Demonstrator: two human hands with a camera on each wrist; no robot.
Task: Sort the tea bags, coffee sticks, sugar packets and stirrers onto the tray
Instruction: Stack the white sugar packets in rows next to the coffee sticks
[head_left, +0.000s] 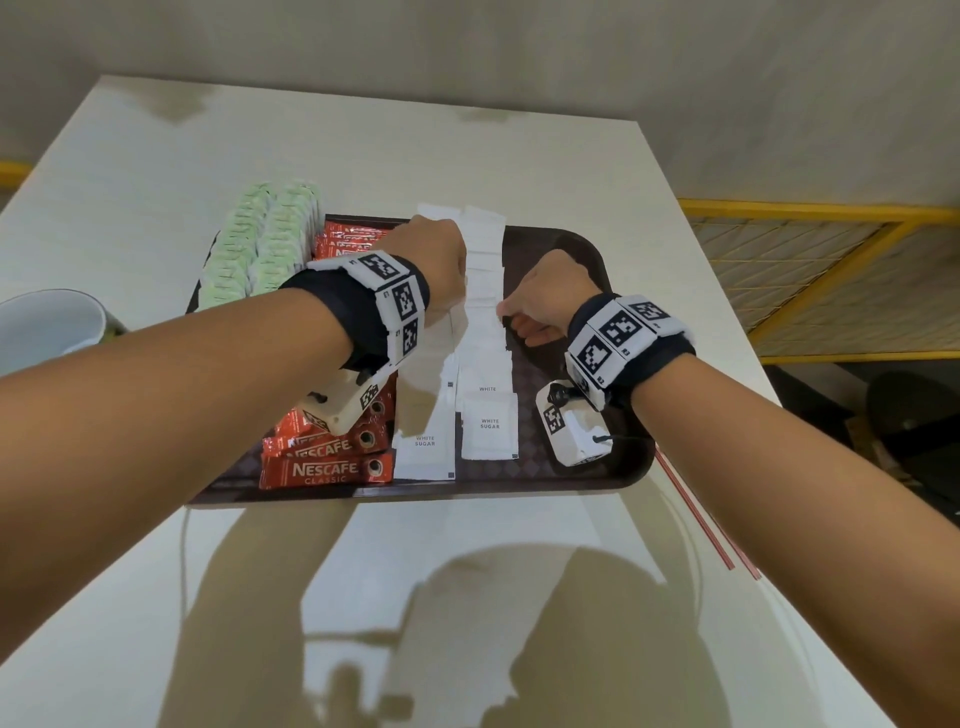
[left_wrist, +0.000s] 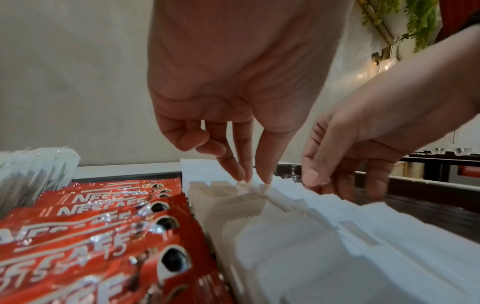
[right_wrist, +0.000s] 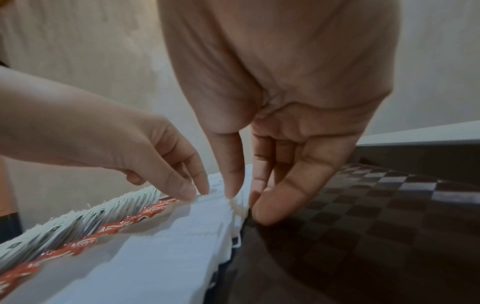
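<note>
Both hands, left (head_left: 441, 260) and right (head_left: 545, 296), fingers extended, apparently squaring the sugar packets (head_left: 485, 332) into rows on the tray (head_left: 582, 249).

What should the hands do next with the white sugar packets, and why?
Probably nudge the two rows of sugar packets straight. The left hand and right hand already touch them with their fingertips, and the packets overlap unevenly. The red-striped stirrers lie off the tray, so they likely come after.

Red foil coffee sticks (head_left: 332, 470): "NESCAFE CLASSIC"; "15" in left wrist view. White paper sugar packets (head_left: 489, 423): "WHITE SUGAR".
</note>
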